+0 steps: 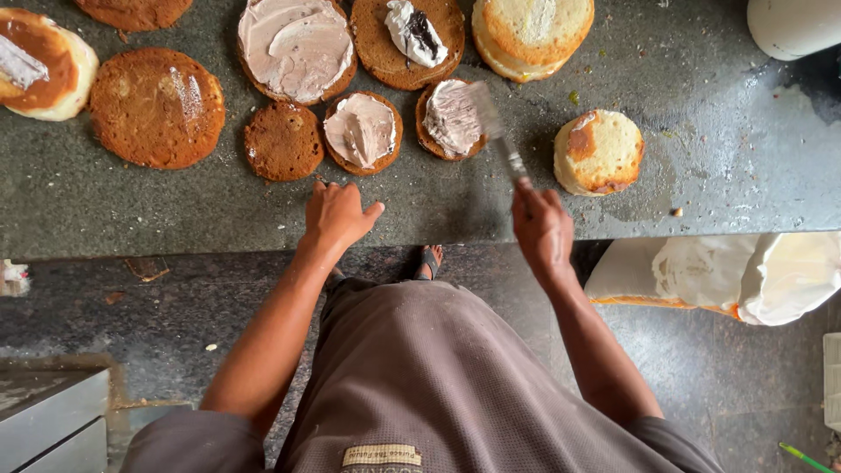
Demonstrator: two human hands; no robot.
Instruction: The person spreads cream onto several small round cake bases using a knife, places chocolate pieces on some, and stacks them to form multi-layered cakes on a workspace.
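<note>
My right hand (pixel 541 229) grips the handle of a palette knife (pixel 492 125). Its blurred blade lies over a small brown cake round (pixel 449 119) spread with pale cream. My left hand (pixel 335 215) rests flat on the dark stone counter (pixel 420 206), fingers apart, just below another small creamed round (pixel 361 131). A bare small brown round (pixel 283 141) sits left of it. Behind them lie a large creamed round (pixel 296 47) and a large brown round with a dollop of cream (pixel 409 38).
More cake layers lie about: a large brown one (pixel 157 108) at left, a pale one (pixel 598 151) at right, another pale one (pixel 532 33) at the back. A white container (pixel 793 26) stands at the far right. A white sack (pixel 745 276) sits on the floor.
</note>
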